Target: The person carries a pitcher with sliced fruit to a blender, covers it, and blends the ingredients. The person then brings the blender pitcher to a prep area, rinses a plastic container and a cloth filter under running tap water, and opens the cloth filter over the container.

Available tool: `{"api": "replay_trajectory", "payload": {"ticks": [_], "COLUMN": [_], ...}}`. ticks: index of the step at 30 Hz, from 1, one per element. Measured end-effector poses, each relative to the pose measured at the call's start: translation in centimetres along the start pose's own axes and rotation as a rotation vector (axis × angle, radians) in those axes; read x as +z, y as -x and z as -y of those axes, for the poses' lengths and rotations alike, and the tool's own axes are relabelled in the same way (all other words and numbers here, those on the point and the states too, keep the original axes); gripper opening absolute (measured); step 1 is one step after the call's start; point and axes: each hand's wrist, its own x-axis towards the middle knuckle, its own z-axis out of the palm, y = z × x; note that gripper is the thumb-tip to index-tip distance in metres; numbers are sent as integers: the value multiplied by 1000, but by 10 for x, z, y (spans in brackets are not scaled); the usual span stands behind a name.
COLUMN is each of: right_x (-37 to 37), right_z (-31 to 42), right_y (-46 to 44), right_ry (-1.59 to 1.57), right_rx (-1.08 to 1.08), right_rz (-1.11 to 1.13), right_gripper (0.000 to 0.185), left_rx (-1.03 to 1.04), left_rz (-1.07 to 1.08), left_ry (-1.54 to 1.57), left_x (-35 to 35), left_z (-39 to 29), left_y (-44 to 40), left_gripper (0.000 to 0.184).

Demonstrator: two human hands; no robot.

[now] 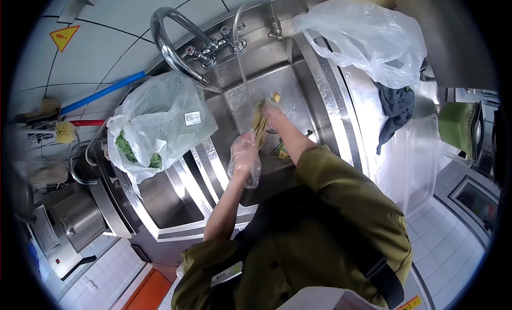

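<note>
Over the steel sink (298, 83), both of my hands wear thin clear plastic gloves. My left hand (245, 151) is closed on the lower end of a yellowish bundle of long stalks (260, 130). Farther up the same bundle, my right hand (273, 114) grips it near the top end. A clear hose (240, 59) hangs from the tap fittings down toward the bundle. Below my right wrist, some green and yellow plant scraps (282, 149) lie in the sink, partly hidden by my forearm.
A curved steel faucet (169, 51) reaches over the sink's left side. At left sits a plastic bag of leafy greens (165, 115). A white plastic bag (368, 35), a dark cloth (396, 110) and a clear plastic container (413, 168) are on the right.
</note>
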Motion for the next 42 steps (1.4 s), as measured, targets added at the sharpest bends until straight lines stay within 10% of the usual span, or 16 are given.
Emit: {"api": "replay_trajectory", "payload": {"ticks": [4, 10, 13, 16, 17, 18, 22, 25, 33, 36, 39, 42], "right_x": [-8, 46, 39, 66, 85, 104, 100, 52, 27, 44, 70, 122], "right_z": [150, 219, 223, 255, 229, 252, 252, 223, 187, 241, 263, 270], "right_y": [32, 92, 93, 87, 86, 104, 121, 68, 58, 67, 80, 98], "right_ry": [-457, -589, 330, 1642, 1372, 1301, 1071, 1457, 408, 869, 1105, 859], "right_rx": [604, 643, 363, -443, -231, -157, -553, -295, -145, -331, -302, -110], "right_rz": [-40, 336, 50, 293, 86, 5, -38, 152, 178, 181, 28, -263], "right_gripper": [30, 31, 28, 25, 21, 19, 17, 21, 24, 19, 18, 16], "left_rx": [5, -277, -421, -688, -794, -451, -503, -532, -629, -273, -666, -597], "left_rz": [-48, 183, 245, 380, 429, 727, 496, 311, 433, 395, 427, 484], "left_ry": [207, 1004, 1220, 1359, 1386, 1578, 1372, 1183, 1486, 1503, 1611, 1474], "left_x": [-23, 15, 9, 29, 39, 62, 81, 75, 47, 33, 50, 69], "left_z": [-7, 22, 29, 16, 12, 73, 62, 39, 64, 50, 59, 71], "left_y": [-12, -63, -70, -77, -79, -92, -80, -70, -104, -111, -109, -102], "left_gripper": [20, 22, 23, 25, 26, 23, 21, 20, 22, 22, 30, 31]}}
